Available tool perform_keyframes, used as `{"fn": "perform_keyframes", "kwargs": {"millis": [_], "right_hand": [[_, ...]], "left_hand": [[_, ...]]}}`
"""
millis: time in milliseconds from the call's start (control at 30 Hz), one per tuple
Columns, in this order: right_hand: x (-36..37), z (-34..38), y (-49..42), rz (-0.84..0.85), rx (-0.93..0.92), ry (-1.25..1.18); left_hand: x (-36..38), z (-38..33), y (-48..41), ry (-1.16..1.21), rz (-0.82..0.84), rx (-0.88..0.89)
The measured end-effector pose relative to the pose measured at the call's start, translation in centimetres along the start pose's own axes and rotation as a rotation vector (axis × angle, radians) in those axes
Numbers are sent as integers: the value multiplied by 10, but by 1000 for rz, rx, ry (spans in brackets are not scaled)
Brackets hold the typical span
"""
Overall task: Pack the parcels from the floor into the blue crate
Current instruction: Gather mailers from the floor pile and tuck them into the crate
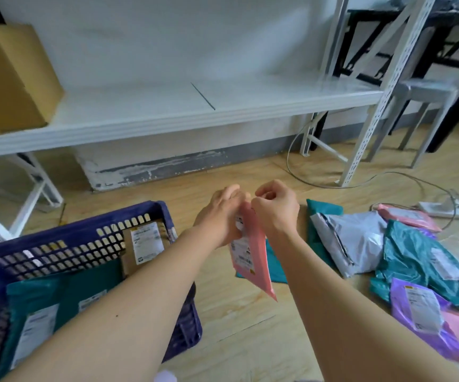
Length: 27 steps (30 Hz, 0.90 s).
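Both hands grasp one pink parcel point(251, 260) by its upper edge. The left hand point(222, 213) has its fingers curled round the labelled side, and the right hand point(276, 209) pinches the top. The parcel hangs off the floor, corner down, just right of the blue crate point(85, 230).

The left forearm crosses above the crate's right wall, which stands between the parcel and the inside. Inside the crate lie teal parcels point(41, 299) and, at its far right corner, a brown box point(142, 244) with a white label.

On the floor right of the crate, past the hanging parcel, a flat teal bag point(277, 270) lies nearest. Farther right is an overlapping heap: a grey-white parcel point(352, 241), a crumpled teal one point(421, 260), a purple one point(421, 312) and pink ones. Beyond the heap, farthest from the crate, a white power strip point(448, 210) trails cables. Behind the crate stands a white shelf point(167, 117) bearing a cardboard box point(10, 78).
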State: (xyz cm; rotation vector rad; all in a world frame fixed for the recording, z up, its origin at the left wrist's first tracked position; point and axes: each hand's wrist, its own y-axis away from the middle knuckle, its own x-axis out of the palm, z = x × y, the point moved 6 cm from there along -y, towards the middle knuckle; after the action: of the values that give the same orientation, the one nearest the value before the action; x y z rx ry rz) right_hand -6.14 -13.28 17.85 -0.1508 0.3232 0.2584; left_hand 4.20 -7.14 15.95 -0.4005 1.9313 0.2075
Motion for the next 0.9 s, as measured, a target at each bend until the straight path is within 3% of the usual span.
{"fn": "perform_keyframes", "kwargs": {"millis": [200, 367, 500, 633, 767, 900], "right_hand": [[38, 31, 27, 9, -101, -24], [69, 45, 40, 7, -215, -23], [99, 35, 43, 15, -173, 86], [137, 19, 53, 150, -50, 215], [180, 7, 67, 295, 72, 231], [237, -6, 93, 574, 195, 232]], "left_hand": [[-37, 41, 29, 75, -9, -158], [-60, 97, 47, 165, -193, -317], [-64, 140, 65, 294, -256, -514], [-63, 193, 99, 486, -338, -723], [-59, 249, 140, 769, -523, -982], [-55, 288, 175, 1010, -664, -1147]]}}
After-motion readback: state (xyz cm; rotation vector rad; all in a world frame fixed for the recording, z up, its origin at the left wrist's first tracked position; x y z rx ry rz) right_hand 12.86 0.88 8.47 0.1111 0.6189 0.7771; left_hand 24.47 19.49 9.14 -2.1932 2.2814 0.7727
